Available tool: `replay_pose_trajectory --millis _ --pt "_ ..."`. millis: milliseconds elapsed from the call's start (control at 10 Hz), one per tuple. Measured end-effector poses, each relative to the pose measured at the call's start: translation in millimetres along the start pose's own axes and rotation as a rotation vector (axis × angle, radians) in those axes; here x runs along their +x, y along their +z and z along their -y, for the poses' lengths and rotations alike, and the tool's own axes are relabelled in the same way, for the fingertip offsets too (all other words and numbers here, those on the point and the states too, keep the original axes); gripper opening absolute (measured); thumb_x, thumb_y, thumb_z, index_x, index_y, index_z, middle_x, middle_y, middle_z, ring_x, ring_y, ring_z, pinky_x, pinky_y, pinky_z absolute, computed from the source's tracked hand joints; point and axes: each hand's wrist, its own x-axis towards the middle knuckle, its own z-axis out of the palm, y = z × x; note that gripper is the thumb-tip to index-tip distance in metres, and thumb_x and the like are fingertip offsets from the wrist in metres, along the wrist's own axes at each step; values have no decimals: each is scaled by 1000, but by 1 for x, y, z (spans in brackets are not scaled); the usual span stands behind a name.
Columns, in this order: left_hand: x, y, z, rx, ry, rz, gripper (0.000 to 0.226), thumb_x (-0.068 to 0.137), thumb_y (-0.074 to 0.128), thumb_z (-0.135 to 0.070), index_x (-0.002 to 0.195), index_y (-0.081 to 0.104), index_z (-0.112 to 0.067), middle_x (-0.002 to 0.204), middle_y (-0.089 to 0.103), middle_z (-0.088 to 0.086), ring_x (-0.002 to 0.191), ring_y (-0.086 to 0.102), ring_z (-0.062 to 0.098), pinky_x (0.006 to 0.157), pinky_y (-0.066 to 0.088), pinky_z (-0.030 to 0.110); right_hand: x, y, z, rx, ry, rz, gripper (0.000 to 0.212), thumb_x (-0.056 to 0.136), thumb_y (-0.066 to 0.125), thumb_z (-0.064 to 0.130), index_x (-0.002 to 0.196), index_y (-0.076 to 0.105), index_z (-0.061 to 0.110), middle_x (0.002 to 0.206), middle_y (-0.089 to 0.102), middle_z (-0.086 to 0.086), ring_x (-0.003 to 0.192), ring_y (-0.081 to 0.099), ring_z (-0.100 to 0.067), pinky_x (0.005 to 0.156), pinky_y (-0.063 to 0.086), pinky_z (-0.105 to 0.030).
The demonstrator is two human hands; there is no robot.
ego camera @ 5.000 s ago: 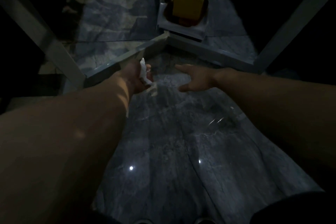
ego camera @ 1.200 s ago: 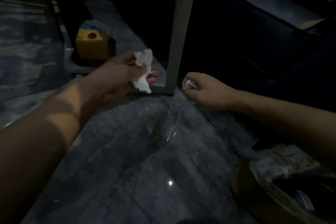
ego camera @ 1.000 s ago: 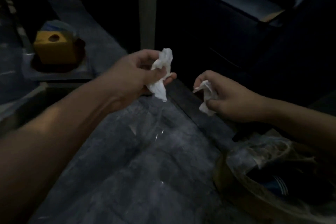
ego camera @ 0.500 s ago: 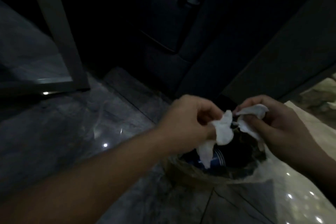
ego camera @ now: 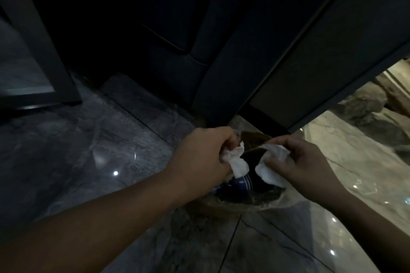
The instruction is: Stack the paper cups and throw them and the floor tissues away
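My left hand [ego camera: 204,155] grips a crumpled white tissue [ego camera: 237,163] that hangs from its fingers. My right hand [ego camera: 308,162] holds a second white tissue [ego camera: 271,167]. Both hands hover side by side just above a round waste bin [ego camera: 230,203] lined with a clear plastic bag, standing on the floor. Inside the bin lies something blue with white stripes [ego camera: 238,184], partly hidden by the tissues. No paper cups are visible in this dim view.
The bin stands on glossy grey marble floor [ego camera: 99,162]. Dark cabinet panels [ego camera: 277,51] rise right behind it. A pale metal post [ego camera: 40,51] stands at the left. Lighter marble floor [ego camera: 355,162] lies to the right.
The view swung from the corner with the yellow box to the bin. My right hand picked up a tissue, and both hands carried their tissues over the bin opening.
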Motion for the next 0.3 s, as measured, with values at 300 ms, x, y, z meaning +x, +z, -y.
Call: replay_pose_trajectory --millis 300 --pt "-8 -24 2 139 7 16 40 72 79 -46 107 63 -37 111 63 -17 102 58 1 83 55 28 2 -3 24 93 2 -33 19 77 74 25 94 68 29 87 71 11 81 67 3 67 56 -21"
